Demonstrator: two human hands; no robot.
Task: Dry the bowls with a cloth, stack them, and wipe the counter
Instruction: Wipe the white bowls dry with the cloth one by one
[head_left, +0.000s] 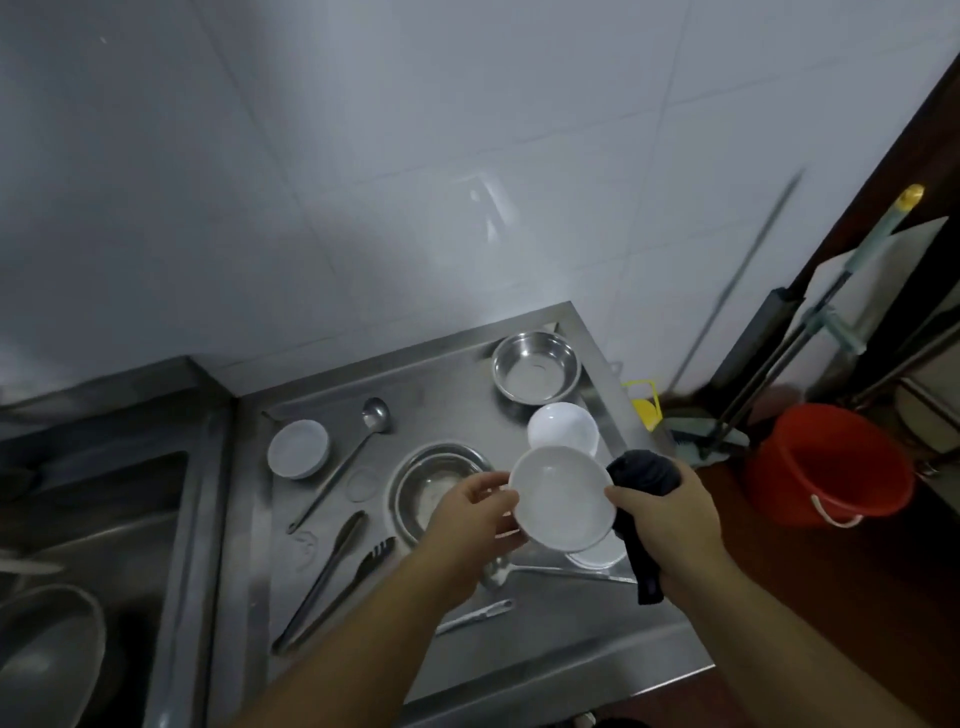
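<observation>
Two hands, one white bowl, held above the steel counter (467, 654).

We grip the white bowl (561, 501) between us: left hand (470, 514) pinching its left rim, right hand (670, 519) closed around the dark cloth (644, 475) at its right rim. That cloth lies just beside the bowl's hollow, so our right hand is nearer for wiping.

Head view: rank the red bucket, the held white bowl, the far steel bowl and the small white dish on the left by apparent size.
1. red bucket
2. held white bowl, though raised nearer the camera, so likely flattered
3. far steel bowl, close to the held bowl; true order is unsure
4. small white dish
</observation>
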